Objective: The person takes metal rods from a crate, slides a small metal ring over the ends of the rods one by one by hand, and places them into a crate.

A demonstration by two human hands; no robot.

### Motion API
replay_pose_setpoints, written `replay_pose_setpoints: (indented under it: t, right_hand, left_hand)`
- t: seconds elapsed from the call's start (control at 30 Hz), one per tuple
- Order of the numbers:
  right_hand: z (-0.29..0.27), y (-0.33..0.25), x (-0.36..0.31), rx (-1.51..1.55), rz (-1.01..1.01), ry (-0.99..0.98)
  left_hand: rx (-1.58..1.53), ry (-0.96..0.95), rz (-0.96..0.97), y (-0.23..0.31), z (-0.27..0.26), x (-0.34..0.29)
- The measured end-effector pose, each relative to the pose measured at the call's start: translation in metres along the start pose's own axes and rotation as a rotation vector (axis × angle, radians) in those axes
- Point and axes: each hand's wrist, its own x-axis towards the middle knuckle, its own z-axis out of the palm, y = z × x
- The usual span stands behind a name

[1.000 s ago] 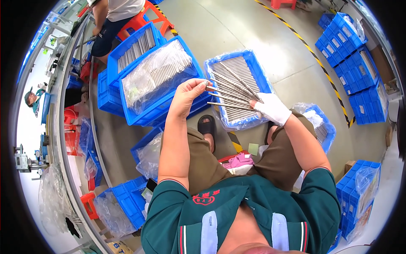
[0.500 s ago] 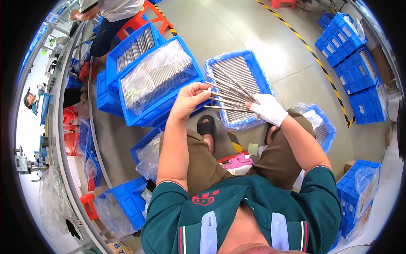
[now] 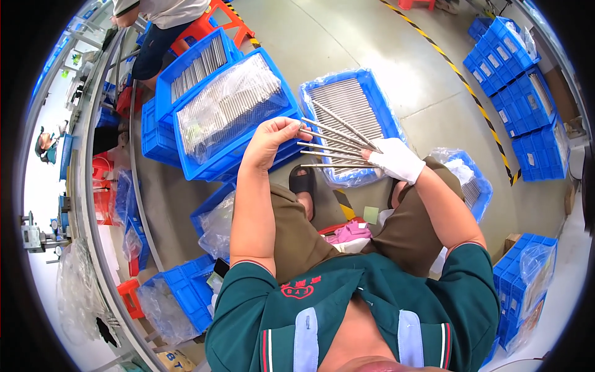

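A fan of several thin metal rods (image 3: 338, 137) spreads from my right hand (image 3: 395, 161), which wears a white glove and is closed around their right ends. Bare and closed, my left hand (image 3: 273, 141) pinches the left end of one rod between thumb and fingers. The other rods' left ends stick out free above and below that one. Beneath the rods, on the floor, stands a blue crate (image 3: 378, 93) lined with clear plastic and filled with rows of similar rods.
At the left, stacked blue crates (image 3: 279, 105) hold more rods under plastic. A smaller crate (image 3: 486, 201) stands beside my right knee. Further right are stacked blue boxes (image 3: 514, 74). Pink cloth (image 3: 350, 232) lies between my legs. Another person (image 3: 164, 37) is at the upper left.
My left hand has shifted slightly down and the rods have spread differently, their left ends lower and more separated. My right hand has barely moved.
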Motion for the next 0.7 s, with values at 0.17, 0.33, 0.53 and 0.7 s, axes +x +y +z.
replay_pose_setpoints:
  t: [0.17,0.33,0.53,0.7]
  right_hand:
    - [-0.003,-0.006,-0.001,-0.078,0.018,-0.012]
    - [0.004,-0.003,0.003,-0.053,0.011,0.002]
    - [-0.002,-0.007,0.001,0.007,0.072,-0.069]
    - [0.000,-0.010,-0.001,0.016,0.078,-0.147]
  left_hand:
    - [-0.032,0.011,0.013,0.000,0.005,-0.001]
    - [-0.088,-0.053,0.031,-0.006,0.013,0.002]
    - [0.046,0.126,0.054,0.002,-0.017,-0.001]
    - [-0.029,0.050,0.011,-0.001,-0.002,0.001]
